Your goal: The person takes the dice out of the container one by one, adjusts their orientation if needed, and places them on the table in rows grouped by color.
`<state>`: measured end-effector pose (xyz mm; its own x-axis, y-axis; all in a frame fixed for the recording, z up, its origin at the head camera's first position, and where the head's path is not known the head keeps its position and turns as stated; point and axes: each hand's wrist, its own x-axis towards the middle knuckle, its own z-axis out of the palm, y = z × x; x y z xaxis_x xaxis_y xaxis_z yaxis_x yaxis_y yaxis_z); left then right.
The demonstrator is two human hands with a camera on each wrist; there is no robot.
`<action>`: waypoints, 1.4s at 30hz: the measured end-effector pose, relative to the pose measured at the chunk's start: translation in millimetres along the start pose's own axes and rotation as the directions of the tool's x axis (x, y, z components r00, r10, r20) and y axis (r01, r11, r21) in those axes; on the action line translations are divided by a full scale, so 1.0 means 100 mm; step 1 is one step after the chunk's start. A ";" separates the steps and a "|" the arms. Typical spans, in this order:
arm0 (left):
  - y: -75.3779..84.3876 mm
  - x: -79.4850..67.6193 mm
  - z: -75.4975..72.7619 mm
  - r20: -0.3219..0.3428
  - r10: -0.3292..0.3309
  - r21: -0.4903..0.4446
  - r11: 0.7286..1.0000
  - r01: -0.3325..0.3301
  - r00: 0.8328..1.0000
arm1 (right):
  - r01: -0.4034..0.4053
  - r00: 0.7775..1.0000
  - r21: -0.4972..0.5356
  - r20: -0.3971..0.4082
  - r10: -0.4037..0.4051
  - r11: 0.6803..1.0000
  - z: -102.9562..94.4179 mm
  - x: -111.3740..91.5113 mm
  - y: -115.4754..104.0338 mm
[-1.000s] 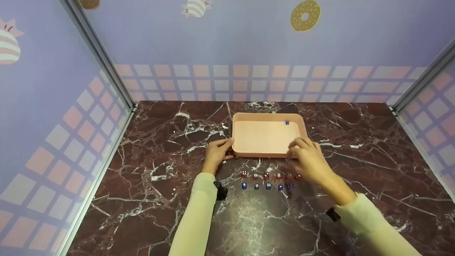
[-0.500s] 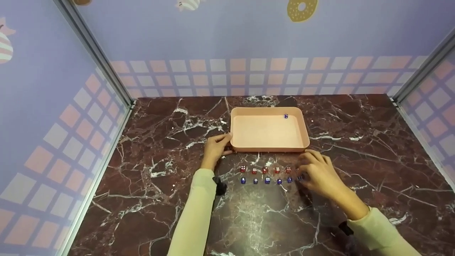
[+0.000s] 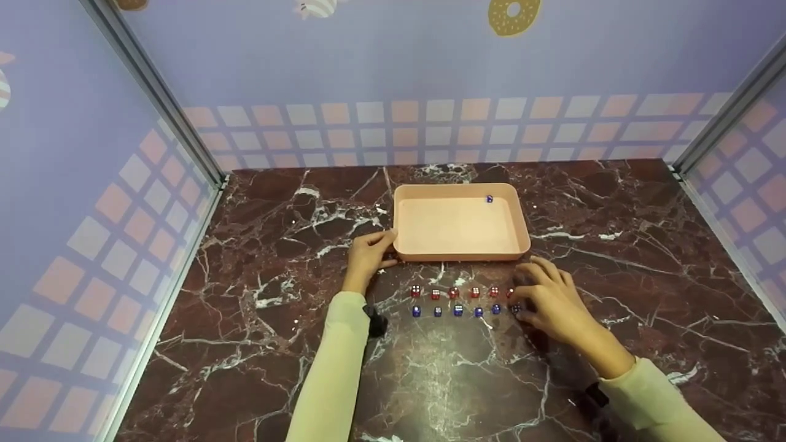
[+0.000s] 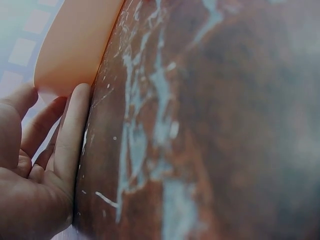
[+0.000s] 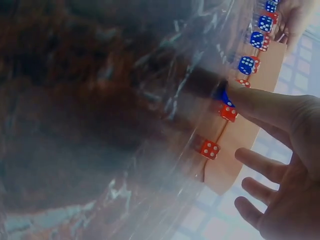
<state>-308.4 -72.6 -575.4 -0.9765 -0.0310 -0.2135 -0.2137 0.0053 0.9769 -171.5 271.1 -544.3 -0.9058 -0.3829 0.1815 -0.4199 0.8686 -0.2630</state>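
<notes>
My left hand (image 3: 366, 258) is at the front left corner of a peach-coloured tray (image 3: 460, 256). In the left wrist view its fingertips touch the tray's outer corner (image 4: 70, 55), with one finger low along the tabletop. A single blue die (image 3: 489, 199) lies inside the tray, far right. In front of the tray run a row of red dice (image 3: 454, 293) and, nearer, a row of blue dice (image 3: 458, 310). My right hand (image 3: 556, 304) pinches the blue die (image 5: 223, 95) at the right end of the nearer row; its other fingers are spread. That die is partly hidden by the fingertip.
The dark red marble tabletop (image 3: 276, 344) has white veins. Lilac panels with a pink and white check border (image 3: 405, 132) enclose it at the back and both sides, with metal corner posts (image 3: 166, 101).
My right hand has moved from the tray's front right corner, carrying a blue die down to the right end of the blue row. My left hand has stayed at the tray's corner.
</notes>
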 end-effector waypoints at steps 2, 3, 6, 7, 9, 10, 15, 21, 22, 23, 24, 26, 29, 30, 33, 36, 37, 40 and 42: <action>0.00 0.00 -0.02 -0.006 0.000 0.003 1.000 0.000 1.000 | 0.006 1.000 -0.006 -0.005 -0.006 1.000 0.01 0.02 -0.01; 0.01 0.00 -0.03 -0.011 0.000 0.010 1.000 0.000 1.000 | 0.010 1.000 -0.009 -0.006 -0.010 1.000 0.01 0.02 -0.02; 0.02 0.00 -0.05 -0.022 -0.001 0.016 1.000 0.001 1.000 | 0.018 1.000 -0.010 -0.003 -0.018 1.000 -0.01 0.05 -0.05; 0.02 0.00 -0.06 -0.023 -0.001 0.017 1.000 0.001 1.000 | 0.019 1.000 -0.005 0.001 -0.019 1.000 -0.02 0.06 -0.06; 0.04 0.01 -0.06 -0.017 0.003 0.013 1.000 -0.002 1.000 | 0.015 1.000 0.010 0.011 -0.015 1.000 -0.06 0.09 -0.08; 0.04 0.01 -0.07 -0.012 0.004 0.010 1.000 -0.004 1.000 | 0.008 1.000 0.022 0.013 -0.008 1.000 -0.09 0.11 -0.08; 0.07 0.01 -0.08 -0.008 0.010 0.021 1.000 -0.010 1.000 | -0.028 0.999 0.067 -0.023 0.029 0.997 -0.23 0.28 -0.08; 0.07 0.02 -0.04 0.004 0.004 0.003 1.000 -0.004 1.000 | -0.053 0.984 0.006 -0.167 0.053 0.999 -0.33 0.70 0.00; 0.07 0.02 -0.03 0.007 0.001 -0.003 1.000 -0.001 1.000 | -0.058 0.979 -0.006 -0.195 0.055 0.998 -0.33 0.78 0.02; 0.07 0.02 -0.03 0.007 0.000 -0.003 1.000 0.000 1.000 | -0.060 0.973 -0.015 -0.224 0.055 0.998 -0.32 0.86 0.04; 0.06 0.02 -0.02 0.004 0.000 -0.002 1.000 0.000 1.000 | -0.065 0.967 -0.024 -0.249 0.057 0.998 -0.30 0.94 0.06; 0.05 0.01 -0.02 -0.002 0.000 0.001 1.000 0.000 1.000 | -0.088 0.957 -0.050 -0.281 0.070 0.995 -0.25 1.11 0.10; 0.04 0.00 -0.03 -0.007 0.000 0.005 1.000 0.000 1.000 | -0.132 0.944 -0.073 -0.313 0.103 0.989 -0.16 1.36 0.15; 0.04 0.00 -0.03 -0.005 0.001 0.002 1.000 -0.001 1.000 | -0.153 0.941 -0.075 -0.316 0.122 0.985 -0.14 1.44 0.17; 0.03 0.00 -0.03 0.006 0.002 -0.003 1.000 -0.002 1.000 | -0.218 0.936 -0.073 -0.296 0.188 0.973 -0.08 1.65 0.22; 0.03 0.01 -0.04 0.001 0.015 -0.004 1.000 -0.015 1.000 | -0.284 0.936 -0.091 -0.244 0.255 0.954 -0.03 1.83 0.28; 0.03 0.01 -0.04 0.000 0.020 -0.004 1.000 -0.020 1.000 | -0.304 0.935 -0.100 -0.223 0.276 0.948 -0.02 1.88 0.29; 0.03 0.00 -0.04 0.004 0.027 -0.007 1.000 -0.027 1.000 | -0.363 0.925 -0.128 -0.173 0.340 0.923 0.05 1.99 0.33; 0.02 -0.01 -0.04 0.014 0.023 -0.005 1.000 -0.023 1.000 | -0.398 0.914 -0.149 -0.143 0.379 0.905 0.09 2.04 0.36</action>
<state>-308.1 -76.9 -573.6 -0.9813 -0.0172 -0.1915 -0.1916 0.0010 0.9815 -372.1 221.5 -525.6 -0.9792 0.0240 0.2013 -0.0105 0.9856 -0.1688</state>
